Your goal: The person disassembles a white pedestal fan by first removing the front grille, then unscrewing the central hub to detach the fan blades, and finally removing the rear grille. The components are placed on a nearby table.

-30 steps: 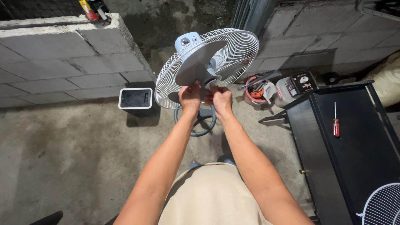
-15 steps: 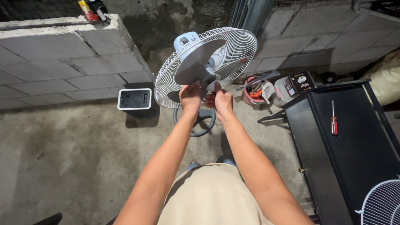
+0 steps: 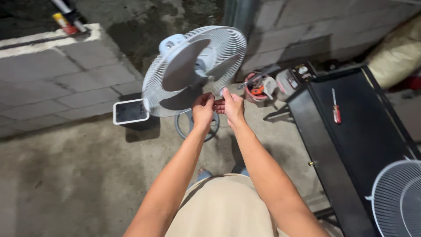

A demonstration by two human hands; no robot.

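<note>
A pale grey floor fan (image 3: 184,66) stands tilted on a round ring base (image 3: 180,128) on the concrete floor. Its blades show bare in front of the rear wire guard (image 3: 228,48). My left hand (image 3: 202,110) and my right hand (image 3: 232,106) meet fingertip to fingertip at the guard's lower rim, just under the blades. Both pinch there. My right index finger points up against the wires. Anything small held between the fingers is hidden.
A black table (image 3: 351,149) at the right carries a red-handled screwdriver (image 3: 336,110) and a loose white wire guard (image 3: 399,197). A white-rimmed square box (image 3: 130,112) sits left of the fan. Tools and an orange cable (image 3: 258,87) lie behind, by a concrete block wall (image 3: 52,74).
My hands have shifted from under the fan's hub out to the guard's lower right rim and drawn closer together. The fan head looks tilted a little further.
</note>
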